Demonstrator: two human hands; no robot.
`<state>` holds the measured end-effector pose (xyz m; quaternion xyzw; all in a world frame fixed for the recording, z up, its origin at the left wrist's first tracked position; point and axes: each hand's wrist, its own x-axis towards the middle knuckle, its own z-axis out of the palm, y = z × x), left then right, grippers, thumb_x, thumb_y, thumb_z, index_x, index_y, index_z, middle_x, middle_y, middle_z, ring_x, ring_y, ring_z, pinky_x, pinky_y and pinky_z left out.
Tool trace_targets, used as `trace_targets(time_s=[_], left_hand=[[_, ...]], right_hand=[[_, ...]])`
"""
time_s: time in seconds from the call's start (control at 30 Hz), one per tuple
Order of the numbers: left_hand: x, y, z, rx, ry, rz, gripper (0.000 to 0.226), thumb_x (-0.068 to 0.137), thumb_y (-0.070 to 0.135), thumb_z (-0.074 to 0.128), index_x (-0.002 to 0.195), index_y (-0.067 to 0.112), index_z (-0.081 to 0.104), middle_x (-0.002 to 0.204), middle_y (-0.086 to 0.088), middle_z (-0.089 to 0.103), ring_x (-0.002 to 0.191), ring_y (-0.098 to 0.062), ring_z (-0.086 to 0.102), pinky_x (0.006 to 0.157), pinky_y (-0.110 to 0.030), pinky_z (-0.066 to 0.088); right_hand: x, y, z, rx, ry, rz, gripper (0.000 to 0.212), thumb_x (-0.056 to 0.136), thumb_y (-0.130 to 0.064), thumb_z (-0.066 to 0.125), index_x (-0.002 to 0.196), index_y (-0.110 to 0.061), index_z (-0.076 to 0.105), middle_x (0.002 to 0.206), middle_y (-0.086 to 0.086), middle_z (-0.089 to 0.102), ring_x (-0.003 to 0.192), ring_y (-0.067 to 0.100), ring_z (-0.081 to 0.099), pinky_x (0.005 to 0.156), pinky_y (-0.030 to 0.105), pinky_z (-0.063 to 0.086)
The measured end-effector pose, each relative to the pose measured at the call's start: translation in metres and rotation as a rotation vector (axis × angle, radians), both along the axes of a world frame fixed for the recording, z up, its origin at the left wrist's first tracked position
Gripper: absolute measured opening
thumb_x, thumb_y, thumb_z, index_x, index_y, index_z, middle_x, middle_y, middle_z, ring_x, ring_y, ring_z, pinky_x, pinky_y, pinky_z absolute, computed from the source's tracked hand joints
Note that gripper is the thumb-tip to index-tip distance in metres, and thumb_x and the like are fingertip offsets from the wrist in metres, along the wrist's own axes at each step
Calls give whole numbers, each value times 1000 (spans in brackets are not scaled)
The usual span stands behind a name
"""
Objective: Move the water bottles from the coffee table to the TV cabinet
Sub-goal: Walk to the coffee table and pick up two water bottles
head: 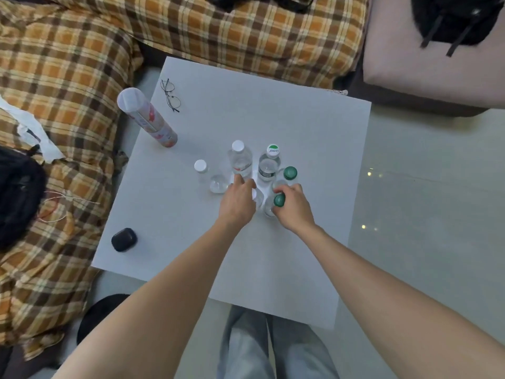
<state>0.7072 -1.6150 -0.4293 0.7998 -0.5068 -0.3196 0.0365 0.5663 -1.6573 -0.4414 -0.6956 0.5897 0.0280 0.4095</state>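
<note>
Grasping stage | right hand [293, 207] closed around green-capped bottle [279, 200]; left hand [237, 202] curling over a mostly hidden bottle, grip unclear | other bottles [241, 160] clustered at 12 o'clock, on table [300, 119] | next: lift straight, avoiding neighbours.

I am standing in a home living room: a sofa under an orange-and-brown plaid cover [68, 64] wraps the far and left edges of my low white square bench [287, 119], where thin wire-framed glasses [170, 95] lie near the far left corner.
</note>
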Motion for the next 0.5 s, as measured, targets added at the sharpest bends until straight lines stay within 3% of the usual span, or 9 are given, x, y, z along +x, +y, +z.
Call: trace_targets(time_s=[0.27, 0.5], left_hand=[[3, 2, -1, -21, -10, -27, 31, 83, -2, 58, 113, 5, 57, 119, -15, 48, 97, -38, 57, 81, -48, 50], [1, 20, 23, -78, 52, 3, 26, 79, 6, 63, 105, 3, 63, 110, -13, 52, 92, -33, 57, 74, -38, 47]], right_hand=[[-1, 1, 5, -36, 28, -60, 31, 84, -6, 60, 115, -14, 59, 123, 8, 43, 91, 33, 61, 84, 39, 50], [-2, -4, 43, -48, -22, -6, 30, 84, -12, 62, 113, -17, 59, 124, 8, 41, 90, 32, 60, 84, 41, 52]])
